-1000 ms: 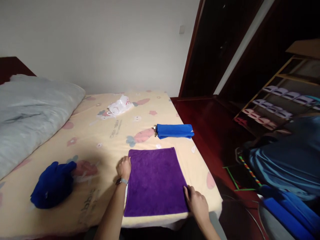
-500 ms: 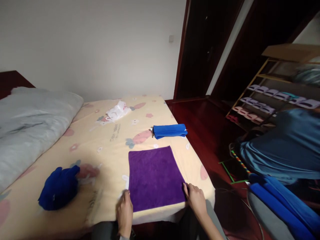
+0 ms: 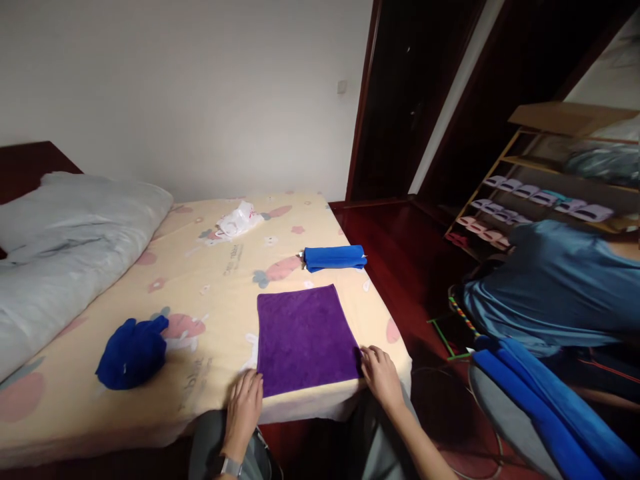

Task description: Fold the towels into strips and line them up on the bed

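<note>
Since one second ago, the left hand (image 3: 246, 400) has come down to the near left corner of the purple cloth (image 3: 307, 340), and the right hand (image 3: 383, 377) stays at its near right corner. Both have fingers bent at its edge, but I cannot tell if they pinch. The purple cloth lies flat on the bed (image 3: 220, 320), with a folded blue cloth (image 3: 334, 258) beyond it.

The bare left hand (image 3: 245, 402) is sitting lower in frame than before. It is now touching the square purple cloth's (image 3: 306, 341) lower-left corner.
</note>
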A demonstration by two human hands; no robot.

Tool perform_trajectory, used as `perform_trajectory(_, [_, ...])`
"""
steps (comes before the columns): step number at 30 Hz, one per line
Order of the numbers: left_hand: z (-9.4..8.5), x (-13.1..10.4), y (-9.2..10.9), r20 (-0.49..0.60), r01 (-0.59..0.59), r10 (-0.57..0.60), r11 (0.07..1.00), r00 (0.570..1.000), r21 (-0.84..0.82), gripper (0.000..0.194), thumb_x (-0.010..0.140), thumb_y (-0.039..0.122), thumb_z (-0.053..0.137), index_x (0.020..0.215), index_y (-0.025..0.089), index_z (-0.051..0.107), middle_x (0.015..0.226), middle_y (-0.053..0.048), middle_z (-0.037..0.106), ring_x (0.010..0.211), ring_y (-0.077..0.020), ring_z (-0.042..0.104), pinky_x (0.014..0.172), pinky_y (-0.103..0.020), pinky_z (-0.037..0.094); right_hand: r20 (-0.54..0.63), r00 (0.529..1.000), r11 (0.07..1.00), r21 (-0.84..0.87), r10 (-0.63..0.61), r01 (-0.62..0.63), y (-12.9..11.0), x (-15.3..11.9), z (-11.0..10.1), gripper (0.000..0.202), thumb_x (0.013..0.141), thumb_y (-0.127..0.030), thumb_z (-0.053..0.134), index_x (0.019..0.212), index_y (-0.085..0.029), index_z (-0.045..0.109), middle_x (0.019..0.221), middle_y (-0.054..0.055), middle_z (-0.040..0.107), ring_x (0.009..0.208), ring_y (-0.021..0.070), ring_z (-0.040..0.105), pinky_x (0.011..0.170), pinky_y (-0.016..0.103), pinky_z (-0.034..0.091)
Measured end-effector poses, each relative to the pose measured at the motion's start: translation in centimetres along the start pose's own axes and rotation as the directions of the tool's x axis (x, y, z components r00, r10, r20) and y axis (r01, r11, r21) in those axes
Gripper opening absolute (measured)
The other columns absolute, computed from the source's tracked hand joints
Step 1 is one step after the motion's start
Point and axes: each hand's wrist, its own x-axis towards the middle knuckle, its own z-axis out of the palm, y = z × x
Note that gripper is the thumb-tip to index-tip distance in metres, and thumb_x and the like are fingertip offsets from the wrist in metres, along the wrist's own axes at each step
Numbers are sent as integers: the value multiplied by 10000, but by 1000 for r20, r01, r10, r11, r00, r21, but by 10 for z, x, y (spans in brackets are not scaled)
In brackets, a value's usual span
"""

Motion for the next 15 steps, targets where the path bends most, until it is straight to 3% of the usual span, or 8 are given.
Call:
perform_trajectory(3, [-4, 8, 18, 38, -208, 209, 977, 977, -39, 437, 997, 329, 437, 1417, 258, 534, 1513, -71, 501, 1407, -251, 441, 1167, -436, 370, 24, 979, 977, 77, -201, 199, -14, -4, 4, 463, 1007, -306, 388, 1454, -221, 473, 1476, 114, 512, 1362, 256, 472, 1124, 441, 394])
perform_trajectory(6, [6, 14, 28, 132, -368, 376, 927, 917, -76, 577, 994, 406, 453, 1546, 327, 310, 1601, -22, 374, 1465, -246, 357, 1175, -464, 364, 148, 916, 927, 104, -373, 360, -22, -5, 16, 591, 997, -371, 421, 1558, -212, 321, 1604, 92, 341, 1483, 265, 297, 1200, 473, 301])
perform_trajectory(11, [28, 1, 13, 201, -366, 380, 925, 903, -103, 604, 1011, 381, 423, 1572, 336, 203, 1599, -23, 366, 1457, -222, 375, 1158, -457, 406, 265, 857, 897, 152, -442, 415, -1, -8, 26, 678, 990, -415, 436, 1587, -174, 225, 1642, 91, 207, 1513, 257, 215, 1233, 459, 251])
perform_trajectory(15, [27, -11, -7, 215, -293, 322, 943, 922, -156, 570, 1012, 261, 380, 1563, 318, 250, 1579, -18, 396, 1436, -190, 405, 1166, -431, 413, 271, 855, 894, 209, -443, 397, 17, -10, 18, 654, 964, -318, 460, 1574, -172, 276, 1622, 97, 265, 1498, 245, 261, 1231, 446, 272])
